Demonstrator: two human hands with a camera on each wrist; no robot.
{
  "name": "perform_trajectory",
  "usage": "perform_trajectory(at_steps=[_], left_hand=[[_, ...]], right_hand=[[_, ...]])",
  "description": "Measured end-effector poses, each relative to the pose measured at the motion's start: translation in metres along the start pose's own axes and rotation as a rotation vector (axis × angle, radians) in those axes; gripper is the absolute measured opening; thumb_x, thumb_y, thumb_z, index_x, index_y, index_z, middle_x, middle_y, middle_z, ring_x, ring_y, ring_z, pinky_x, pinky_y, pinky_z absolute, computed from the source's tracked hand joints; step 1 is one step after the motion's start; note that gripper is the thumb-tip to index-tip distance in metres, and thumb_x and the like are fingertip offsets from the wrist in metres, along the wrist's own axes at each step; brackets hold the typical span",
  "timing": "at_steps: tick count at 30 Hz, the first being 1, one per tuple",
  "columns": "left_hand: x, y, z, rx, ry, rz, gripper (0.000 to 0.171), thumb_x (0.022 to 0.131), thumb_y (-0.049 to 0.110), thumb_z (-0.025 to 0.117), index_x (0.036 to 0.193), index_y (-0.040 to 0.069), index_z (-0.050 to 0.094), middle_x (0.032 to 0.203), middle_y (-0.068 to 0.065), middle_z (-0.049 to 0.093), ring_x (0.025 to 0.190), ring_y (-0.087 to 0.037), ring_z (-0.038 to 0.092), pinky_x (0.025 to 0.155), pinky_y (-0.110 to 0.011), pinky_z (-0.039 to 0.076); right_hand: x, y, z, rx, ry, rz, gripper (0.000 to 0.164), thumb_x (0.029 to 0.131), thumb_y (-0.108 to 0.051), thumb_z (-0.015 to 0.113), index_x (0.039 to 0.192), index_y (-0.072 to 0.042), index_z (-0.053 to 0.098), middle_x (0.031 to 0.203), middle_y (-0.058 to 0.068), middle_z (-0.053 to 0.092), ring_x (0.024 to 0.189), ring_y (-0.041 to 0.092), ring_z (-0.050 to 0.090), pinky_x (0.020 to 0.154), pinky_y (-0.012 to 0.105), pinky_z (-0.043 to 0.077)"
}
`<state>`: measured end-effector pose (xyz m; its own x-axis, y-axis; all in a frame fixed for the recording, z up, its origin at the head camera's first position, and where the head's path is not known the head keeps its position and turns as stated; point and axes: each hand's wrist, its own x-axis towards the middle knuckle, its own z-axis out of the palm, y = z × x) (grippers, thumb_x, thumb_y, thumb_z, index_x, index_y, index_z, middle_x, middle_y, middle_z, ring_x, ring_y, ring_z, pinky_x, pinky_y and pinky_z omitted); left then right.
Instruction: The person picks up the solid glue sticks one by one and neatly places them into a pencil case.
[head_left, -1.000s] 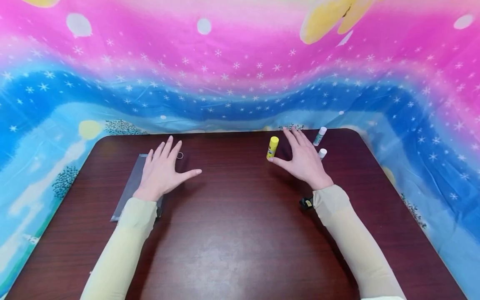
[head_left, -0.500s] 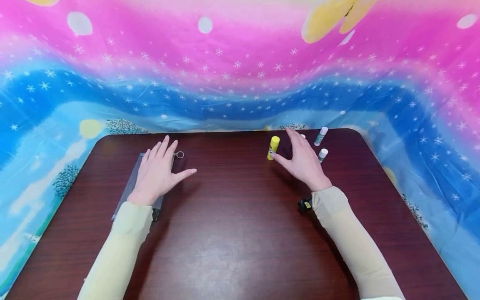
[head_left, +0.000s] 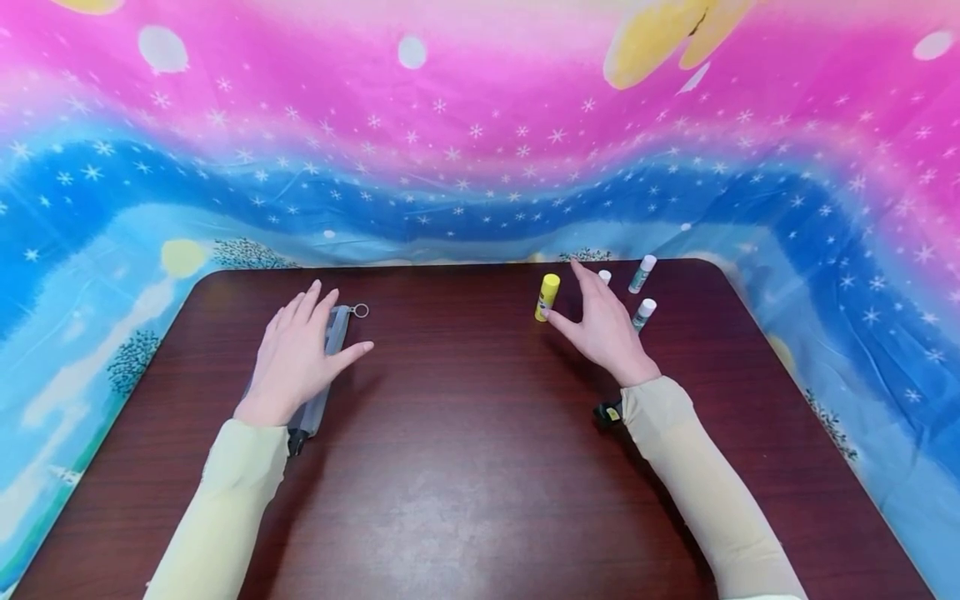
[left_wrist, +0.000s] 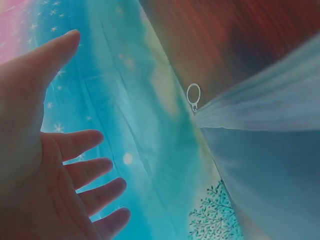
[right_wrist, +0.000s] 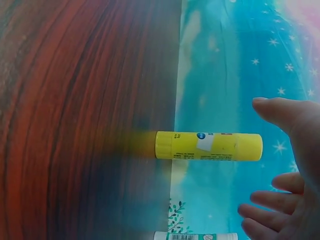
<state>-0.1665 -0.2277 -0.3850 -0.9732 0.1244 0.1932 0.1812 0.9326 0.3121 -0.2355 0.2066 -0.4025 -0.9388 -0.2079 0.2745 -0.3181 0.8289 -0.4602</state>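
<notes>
My left hand (head_left: 294, 358) hovers over a grey zip pouch (head_left: 320, 404), fingers extended and thumb spread, holding nothing. It hides much of the pouch in the head view. A metal ring (head_left: 361, 310) sticks out from the pouch's far end; the left wrist view shows the pouch (left_wrist: 265, 165) beside the bare palm. My right hand (head_left: 606, 332) is held with fingers apart just right of an upright yellow glue stick (head_left: 547, 297). Its thumb overlaps the stick's base in the head view, while in the right wrist view a gap separates the fingers from the glue stick (right_wrist: 210, 146).
Three white-capped sticks stand beyond and right of my right hand: one far right (head_left: 642, 273), one nearer (head_left: 644, 314), one partly hidden (head_left: 604, 277). The dark wooden table (head_left: 450, 467) ends at a patterned cloth backdrop (head_left: 465, 167) behind and at both sides.
My left hand has drifted left and toward me, uncovering the pouch's right side and the ring. My right hand has barely shifted, and more of the white-capped sticks shows behind it.
</notes>
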Motion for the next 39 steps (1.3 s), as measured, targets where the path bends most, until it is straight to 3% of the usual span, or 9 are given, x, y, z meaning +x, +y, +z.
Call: perform_trajectory(at_steps=[9,14,30,39], left_hand=[[-0.016,-0.006,-0.001,-0.038,0.019,-0.004,0.095,0.088,0.056,0.072,0.156,0.001,0.035,0.159,-0.027,0.029,0.141,-0.052,0.029,0.113,-0.068,0.026],[-0.023,-0.007,-0.001,-0.055,-0.009,-0.03,0.094,0.088,0.053,0.074,0.156,0.0,0.035,0.158,-0.028,0.03,0.139,-0.053,0.031,0.106,-0.071,0.032],[-0.041,-0.01,0.003,-0.044,-0.085,-0.073,0.09,0.086,0.04,0.08,0.153,-0.002,0.038,0.152,-0.031,0.037,0.133,-0.053,0.038,0.107,-0.069,0.034],[-0.052,-0.009,0.006,-0.044,-0.073,-0.073,0.089,0.083,0.035,0.084,0.151,-0.002,0.041,0.149,-0.032,0.041,0.13,-0.054,0.042,0.106,-0.07,0.035]], right_hand=[[-0.001,0.0,0.004,0.02,0.001,-0.02,0.091,0.091,-0.041,0.076,0.16,-0.008,0.027,0.159,0.017,0.036,0.144,0.034,0.035,0.115,0.054,0.034],[-0.001,-0.001,0.005,0.05,-0.011,0.007,0.091,0.091,-0.04,0.077,0.16,-0.008,0.028,0.158,0.018,0.037,0.143,0.036,0.037,0.113,0.056,0.035],[0.001,0.0,0.013,0.081,-0.019,0.05,0.086,0.09,-0.041,0.077,0.156,-0.006,0.034,0.15,0.019,0.048,0.135,0.036,0.048,0.108,0.056,0.042],[0.0,0.0,0.014,0.078,-0.021,0.054,0.085,0.09,-0.042,0.077,0.155,-0.006,0.036,0.149,0.019,0.049,0.134,0.036,0.049,0.108,0.055,0.042]])
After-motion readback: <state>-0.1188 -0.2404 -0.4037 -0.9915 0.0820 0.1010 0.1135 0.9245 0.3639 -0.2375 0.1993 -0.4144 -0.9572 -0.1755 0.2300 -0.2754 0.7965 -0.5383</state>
